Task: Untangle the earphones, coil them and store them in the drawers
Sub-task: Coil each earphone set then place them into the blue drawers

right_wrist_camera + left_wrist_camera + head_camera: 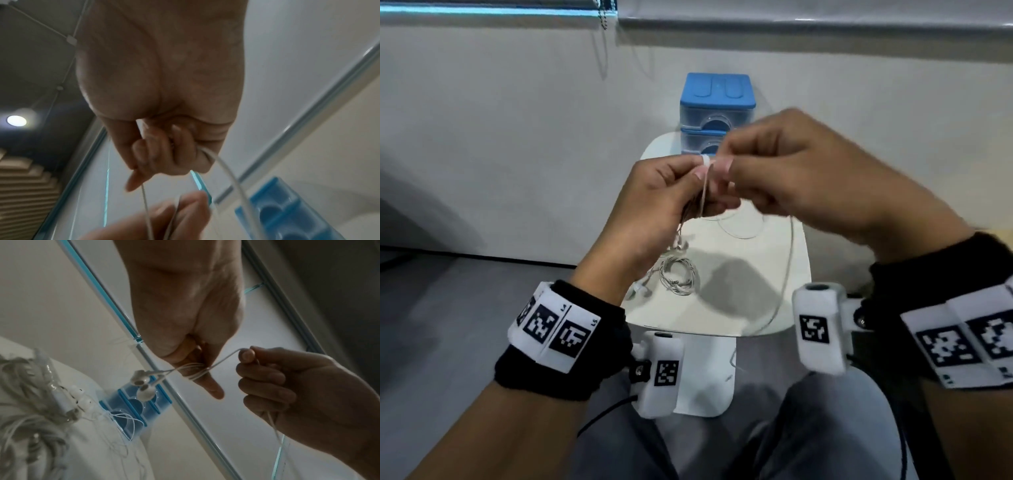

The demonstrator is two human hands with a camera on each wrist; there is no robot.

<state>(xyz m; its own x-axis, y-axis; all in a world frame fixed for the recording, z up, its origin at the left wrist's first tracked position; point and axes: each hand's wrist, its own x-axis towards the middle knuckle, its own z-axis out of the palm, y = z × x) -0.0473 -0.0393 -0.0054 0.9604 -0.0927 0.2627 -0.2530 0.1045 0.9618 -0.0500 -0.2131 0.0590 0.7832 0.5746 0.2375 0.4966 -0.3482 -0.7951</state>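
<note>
I hold a white earphone cable (704, 192) up between both hands above a small white table (722, 318). My left hand (664, 192) has the cable looped round its fingers, with the two earbuds (141, 382) dangling below it. Close to the right, my right hand (756, 161) pinches the same cable (224, 358) at the fingertips, and its loose end (787, 267) trails down over the table's front edge. The blue drawer unit (717, 102) stands at the table's far end with its drawers closed. In the right wrist view my right fingers (164, 146) curl round the cable (232, 175).
A second pair of earphones (678, 274) lies coiled on the table under my left hand, with its buds (78, 395) beside it. A pale wall (517, 137) rises right behind the table. Grey floor (448, 325) lies to the left, and my knees are below.
</note>
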